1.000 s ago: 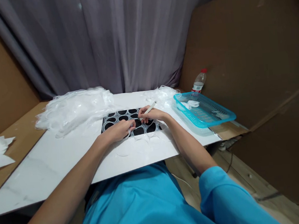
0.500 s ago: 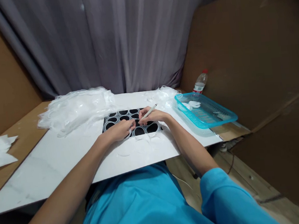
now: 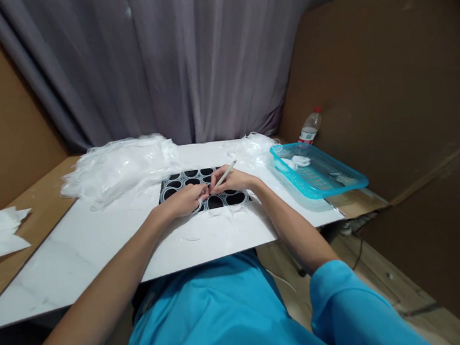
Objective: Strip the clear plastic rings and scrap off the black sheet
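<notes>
A black sheet with pale ring outlines point(image 3: 215, 201) lies on the white tabletop, partly under both hands. My right hand point(image 3: 226, 179) is closed round a slim white pen-like tool point(image 3: 230, 170), its tip pointing down and left at the sheet. Close beside it, my left hand point(image 3: 189, 198) rests over the sheet's left part with its fingers pinched together; what they hold, if anything, is too small to make out. The fingertips of the two hands nearly meet. Thin clear curved scraps point(image 3: 191, 237) lie in front of the sheet.
A large heap of clear plastic film point(image 3: 119, 169) lies at the back left, a smaller one point(image 3: 254, 144) at the back right. A blue basket point(image 3: 317, 190) holding white pieces stands at the right, near a red-capped bottle point(image 3: 309, 128). White paper point(image 3: 0, 235) lies far left.
My right hand has shifted slightly left and closer to my left hand, and the tool stands a little steeper. My left hand has hardly moved.
</notes>
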`<state>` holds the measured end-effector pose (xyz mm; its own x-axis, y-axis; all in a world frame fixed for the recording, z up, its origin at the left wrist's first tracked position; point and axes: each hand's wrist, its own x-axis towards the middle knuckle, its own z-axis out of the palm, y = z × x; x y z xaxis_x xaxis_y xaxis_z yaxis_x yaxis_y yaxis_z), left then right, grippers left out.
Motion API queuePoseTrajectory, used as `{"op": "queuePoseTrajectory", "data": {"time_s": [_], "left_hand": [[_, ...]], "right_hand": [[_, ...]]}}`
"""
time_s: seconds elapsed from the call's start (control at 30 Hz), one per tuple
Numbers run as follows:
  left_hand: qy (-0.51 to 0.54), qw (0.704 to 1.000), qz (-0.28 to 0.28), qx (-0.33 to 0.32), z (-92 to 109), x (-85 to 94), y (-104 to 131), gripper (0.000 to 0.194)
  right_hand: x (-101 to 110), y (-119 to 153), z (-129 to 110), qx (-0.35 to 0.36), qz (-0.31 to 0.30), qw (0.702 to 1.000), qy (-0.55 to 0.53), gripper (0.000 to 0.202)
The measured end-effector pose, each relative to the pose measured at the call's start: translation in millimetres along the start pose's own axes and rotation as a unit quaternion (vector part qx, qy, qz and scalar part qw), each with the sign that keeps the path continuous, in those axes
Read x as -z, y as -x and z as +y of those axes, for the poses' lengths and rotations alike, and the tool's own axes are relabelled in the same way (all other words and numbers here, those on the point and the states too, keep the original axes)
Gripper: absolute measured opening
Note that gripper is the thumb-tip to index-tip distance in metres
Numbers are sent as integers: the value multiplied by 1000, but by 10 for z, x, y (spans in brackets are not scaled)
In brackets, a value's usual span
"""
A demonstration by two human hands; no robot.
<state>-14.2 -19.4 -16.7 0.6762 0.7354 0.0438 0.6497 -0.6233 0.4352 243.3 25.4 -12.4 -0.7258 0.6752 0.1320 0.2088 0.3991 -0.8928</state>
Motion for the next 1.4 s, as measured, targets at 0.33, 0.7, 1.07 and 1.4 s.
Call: {"op": "queuePoseTrajectory", "data": {"time_s": [0.33,0.7,1.07,1.4], "left_hand": [[25,1000,3,8,-44,-3,2,18],[30,1000,1,9,-54,-9,-10,18],[21,1000,4,11,-41,-14,-4,19],[-4,1000,19,22,-29,-36,-6,14]], "right_hand": [[-13,-50,165,-6,40,999,28,38],[15,-32,185,3,44,998,42,38],[-39,-60,206,10,49,998,42,40],[-79,-62,155,18,54,997,49,41]]}}
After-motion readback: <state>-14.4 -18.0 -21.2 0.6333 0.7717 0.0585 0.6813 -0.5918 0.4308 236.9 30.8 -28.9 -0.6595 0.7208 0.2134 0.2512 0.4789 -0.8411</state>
